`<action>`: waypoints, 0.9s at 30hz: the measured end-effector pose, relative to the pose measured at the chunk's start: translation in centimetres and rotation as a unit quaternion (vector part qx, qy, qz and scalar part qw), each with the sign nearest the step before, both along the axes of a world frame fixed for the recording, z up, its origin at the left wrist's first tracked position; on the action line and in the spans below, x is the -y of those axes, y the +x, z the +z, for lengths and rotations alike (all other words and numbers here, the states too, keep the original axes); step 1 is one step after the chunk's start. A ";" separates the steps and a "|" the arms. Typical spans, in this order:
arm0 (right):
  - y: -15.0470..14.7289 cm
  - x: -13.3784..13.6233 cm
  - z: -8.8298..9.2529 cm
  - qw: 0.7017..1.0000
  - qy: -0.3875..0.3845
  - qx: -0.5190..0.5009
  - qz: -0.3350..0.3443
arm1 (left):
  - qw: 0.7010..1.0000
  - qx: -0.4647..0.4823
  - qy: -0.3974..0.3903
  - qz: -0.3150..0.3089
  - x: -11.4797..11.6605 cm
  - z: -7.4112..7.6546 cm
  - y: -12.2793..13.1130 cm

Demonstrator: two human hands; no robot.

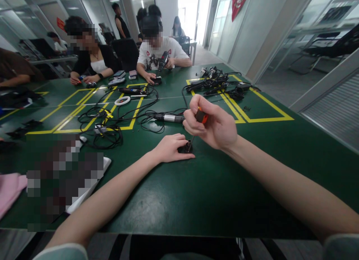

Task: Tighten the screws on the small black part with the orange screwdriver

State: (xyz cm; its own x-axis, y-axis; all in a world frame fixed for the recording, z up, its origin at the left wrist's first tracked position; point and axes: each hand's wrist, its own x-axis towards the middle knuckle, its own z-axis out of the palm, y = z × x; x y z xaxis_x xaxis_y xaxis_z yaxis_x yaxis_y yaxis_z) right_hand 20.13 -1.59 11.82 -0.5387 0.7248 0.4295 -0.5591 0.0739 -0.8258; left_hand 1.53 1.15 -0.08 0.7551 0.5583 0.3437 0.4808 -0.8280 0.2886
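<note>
Applying, it seems, a thin-shafted screwdriver with orange-and-black handle (201,116), clenched in right hand's (217,123) grip, to small black cylindrical part (189,145) on smooth green surface (157,204); left hand's (169,148) grip pinches part. Tip contact unclear. Next move likely needs shaft alignment, steady part.

Office, glass partitions (45,15), black chairs (123,50), worktable (224,200)

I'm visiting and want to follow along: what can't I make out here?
All in the head view:
Black part: partly hidden by the left hand.
Screwdriver: handle partly covered by the right hand; tip too small to make out.
Flat white-edged item: top pixelated.
Pink cloth: cut off by the left edge.
Dark bits within yellow tape: too small to identify.
</note>
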 end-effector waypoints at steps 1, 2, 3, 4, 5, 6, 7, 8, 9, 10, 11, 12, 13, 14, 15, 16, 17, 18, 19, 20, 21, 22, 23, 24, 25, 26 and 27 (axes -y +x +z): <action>0.0 -0.1 0.1 1.000 0.000 -0.002 -0.001 | 1.000 -0.001 0.001 0.000 0.0 0.0 0.0; -0.1 -0.1 0.1 1.000 -0.001 -0.002 -0.001 | 1.000 -0.002 0.003 0.001 0.0 0.0 0.0; -0.1 -0.2 0.2 1.000 -0.004 0.002 -0.001 | 1.000 -0.004 0.005 0.001 0.0 -0.1 0.0; -0.2 -0.1 0.3 1.000 -0.008 0.007 0.000 | 1.000 -0.006 0.007 0.002 0.0 -0.1 0.0; -0.3 -0.1 0.3 1.000 -0.014 0.013 0.002 | 1.000 -0.007 0.009 0.002 -0.1 -0.1 0.0; -0.3 0.0 0.3 1.000 -0.019 0.019 0.004 | 1.000 -0.009 0.011 0.003 -0.1 -0.1 0.0; -0.4 0.0 0.3 0.999 -0.020 0.025 0.006 | 1.000 -0.011 0.014 0.004 -0.1 -0.1 0.1; -0.4 0.1 0.3 0.999 -0.018 0.029 0.009 | 1.000 -0.012 0.017 0.006 -0.1 0.0 0.1; -0.3 0.1 0.2 0.999 -0.014 0.031 0.010 | 1.000 -0.013 0.020 0.008 -0.1 0.0 0.1; -0.3 0.1 0.1 0.999 -0.008 0.030 0.010 | 1.000 -0.015 0.022 0.008 0.0 0.0 0.1; -0.2 0.1 0.0 1.000 -0.004 0.025 0.009 | 1.000 -0.016 0.024 0.008 0.0 0.0 0.1; -0.2 0.1 -0.1 1.000 -0.003 0.018 0.008 | 0.999 -0.018 0.026 0.009 0.0 0.1 0.2; -0.1 0.1 -0.2 1.000 -0.005 0.011 0.009 | 0.999 -0.020 0.027 0.009 0.0 0.1 0.2; -0.1 0.1 -0.2 1.000 -0.006 0.006 0.009 | 0.999 -0.021 0.026 0.010 0.0 0.1 0.2; -0.1 0.1 -0.1 1.000 -0.007 0.005 0.009 | 0.999 -0.022 0.025 0.011 0.0 0.1 0.2; -0.1 0.0 -0.1 1.000 -0.005 0.008 0.006 | 0.999 -0.021 0.022 0.011 0.0 0.1 0.2; -0.1 0.0 0.0 1.000 -0.001 0.013 0.002 | 1.000 -0.020 0.020 0.012 0.1 0.1 0.2; -0.1 0.0 0.0 1.000 0.004 0.017 -0.001 | 1.000 -0.020 0.017 0.012 0.1 0.1 0.2; -0.1 0.0 0.1 1.000 0.007 0.021 -0.003 | 1.000 -0.020 0.016 0.012 0.1 0.1 0.2; -0.1 0.0 0.2 1.000 0.007 0.023 -0.001 | 1.000 -0.020 0.015 0.012 0.1 0.1 0.2; -0.1 0.1 0.2 1.000 0.004 0.024 0.005 | 1.000 -0.020 0.016 0.013 0.1 0.1 0.2; -0.1 0.1 0.2 1.000 -0.001 0.024 0.012 | 1.000 -0.021 0.017 0.013 0.1 0.1 0.2; -0.2 0.2 0.2 1.000 -0.005 0.023 0.018 | 0.999 -0.022 0.018 0.013 0.1 0.1 0.3; -0.2 0.2 0.1 1.000 -0.005 0.022 0.021 | 0.999 -0.023 0.020 0.013 0.1 0.2 0.3; -0.2 0.3 0.0 1.000 -0.003 0.018 0.023 | 0.999 -0.024 0.023 0.014 0.1 0.2 0.3; -0.2 0.3 0.0 1.000 0.001 0.013 0.023 | 0.999 -0.026 0.025 0.014 0.1 0.2 0.4; -0.2 0.4 -0.1 1.000 0.003 0.007 0.022 | 0.999 -0.027 0.028 0.015 0.1 0.2 0.4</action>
State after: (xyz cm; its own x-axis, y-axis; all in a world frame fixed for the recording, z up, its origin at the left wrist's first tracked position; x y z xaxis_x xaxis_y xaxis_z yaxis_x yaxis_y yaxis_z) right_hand 19.95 -1.98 11.71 -0.5764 0.6973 0.4261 -0.5500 0.0547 -0.8334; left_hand 1.91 1.08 0.16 0.7570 0.5617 0.3338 0.5187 -0.8273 0.2158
